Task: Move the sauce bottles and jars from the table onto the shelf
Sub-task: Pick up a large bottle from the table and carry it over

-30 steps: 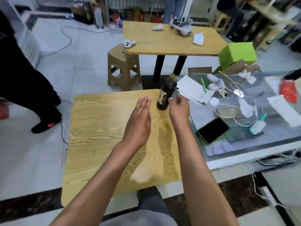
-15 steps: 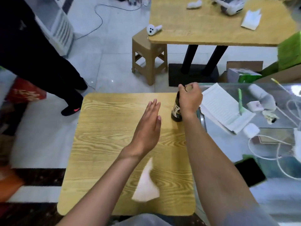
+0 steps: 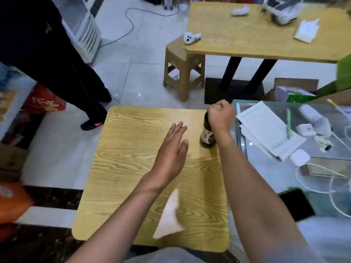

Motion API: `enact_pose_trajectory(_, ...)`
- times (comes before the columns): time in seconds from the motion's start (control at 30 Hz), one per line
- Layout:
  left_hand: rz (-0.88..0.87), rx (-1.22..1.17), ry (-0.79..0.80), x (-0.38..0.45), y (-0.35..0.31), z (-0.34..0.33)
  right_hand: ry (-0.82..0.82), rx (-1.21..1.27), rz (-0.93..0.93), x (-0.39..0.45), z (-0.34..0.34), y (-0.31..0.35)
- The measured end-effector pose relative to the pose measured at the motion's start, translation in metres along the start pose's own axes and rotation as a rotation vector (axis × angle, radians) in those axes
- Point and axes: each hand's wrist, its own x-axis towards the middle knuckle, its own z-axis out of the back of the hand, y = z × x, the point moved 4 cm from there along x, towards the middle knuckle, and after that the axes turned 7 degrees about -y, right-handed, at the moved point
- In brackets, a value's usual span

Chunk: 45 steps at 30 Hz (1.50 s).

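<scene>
We see a dark sauce bottle (image 3: 207, 137) standing upright on the wooden bench (image 3: 133, 168), close to its far right corner. The right hand (image 3: 221, 116) grips the bottle from above: its fingers are curled around the neck and the cap, so the top of the bottle is mostly hidden. The lower part with a pale label shows below the hand, and the base seems to touch the bench, but we cannot tell this for sure.

The left hand (image 3: 171, 152) is beside the bottle, to its left and apart from it. Its fingers are straight and close together, the palm turned toward the bottle, and it holds nothing.

A white piece of paper (image 3: 169, 217) lies on the near part of the bench, between the two forearms. Just to the right of the bench there is a glass counter (image 3: 266, 171) with white papers (image 3: 266, 130), a green pen (image 3: 289, 122), white cables (image 3: 313, 188) and a dark phone (image 3: 297, 204). Beyond the bench stands a brown stool (image 3: 182, 69) next to a second wooden table (image 3: 256, 35). At the left a person in dark trousers (image 3: 57, 59) stands on the tiled floor (image 3: 136, 76).
</scene>
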Motion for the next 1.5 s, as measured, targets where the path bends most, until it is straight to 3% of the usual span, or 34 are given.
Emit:
enact_pose_trajectory(0.23,0.156,0.058,0.248,-0.051,0.014,0.013,0.167,0.073,-0.192,-0.104,0.023,-0.01)
enact_pose_trajectory(0.33,0.253,0.115,0.475,-0.083,0.035,0.024,0.159,0.18,-0.259,-0.149,0.05,0.001)
enact_pose_trajectory(0.43,0.205,0.111,0.623,-0.122,0.046,0.034,0.075,0.258,-0.269,-0.184,0.084,0.023)
enact_pose_trajectory(0.6,0.037,-0.226,0.666,-0.176,0.043,0.026,-0.102,0.364,-0.279,-0.237,0.153,0.046)
enact_pose_trajectory(0.73,-0.026,-0.261,0.697,-0.225,0.025,0.017,-0.197,0.361,-0.271,-0.29,0.213,0.052)
enact_pose_trajectory(0.83,-0.059,-0.273,0.7,-0.255,0.014,0.009,-0.15,0.244,-0.225,-0.316,0.244,0.048)
enact_pose_trajectory(1.07,-0.266,-0.231,0.801,-0.352,-0.074,-0.022,-0.305,0.241,-0.078,-0.406,0.4,0.011)
enact_pose_trajectory(1.23,-0.397,-0.24,0.85,-0.447,-0.16,-0.059,-0.361,0.252,-0.144,-0.496,0.507,-0.056)
enact_pose_trajectory(1.5,-0.652,-0.281,1.092,-0.65,-0.286,-0.125,-0.78,0.233,-0.163,-0.637,0.69,-0.128)
